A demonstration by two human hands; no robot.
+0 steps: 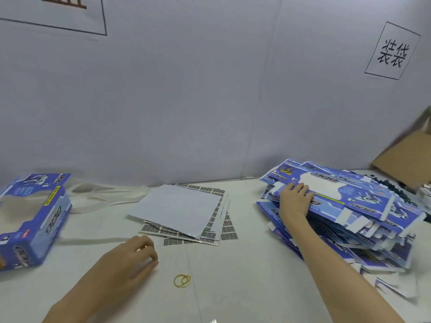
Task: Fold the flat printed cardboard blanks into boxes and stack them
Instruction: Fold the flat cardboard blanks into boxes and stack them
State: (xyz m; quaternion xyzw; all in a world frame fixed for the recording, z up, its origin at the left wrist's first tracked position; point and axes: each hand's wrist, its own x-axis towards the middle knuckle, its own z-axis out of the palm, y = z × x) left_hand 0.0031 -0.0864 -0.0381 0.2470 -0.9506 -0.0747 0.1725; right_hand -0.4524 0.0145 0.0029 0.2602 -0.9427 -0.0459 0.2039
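On the right side of the white bench (233, 264) lies a loose, untidy pile of flat blue-and-white printed cardboard blanks (363, 220), their edges fanned out at different angles. The right hand (295, 200) reaches onto the near left edge of the top blank; the fingers lie over its upper face and the thumb looks tucked at the edge, so its grip appears to be grasping that blank, though the underside is hidden. The left hand (133, 259) rests on the bench near the middle, fingers loosely curled, its grip released and holding nothing. Just beside it, towards the person, lie two yellow rubber bands (182, 280), overlapping. Behind the left hand sits a skewed stack of white sheets carrying rows of small dark printed labels (186, 210), with a plain pale sheet on top. At the far left stands one folded blue-and-white printed cardboard box (32, 220) with a clear window. A brown corrugated cardboard flap (405, 157) shows at the right edge.
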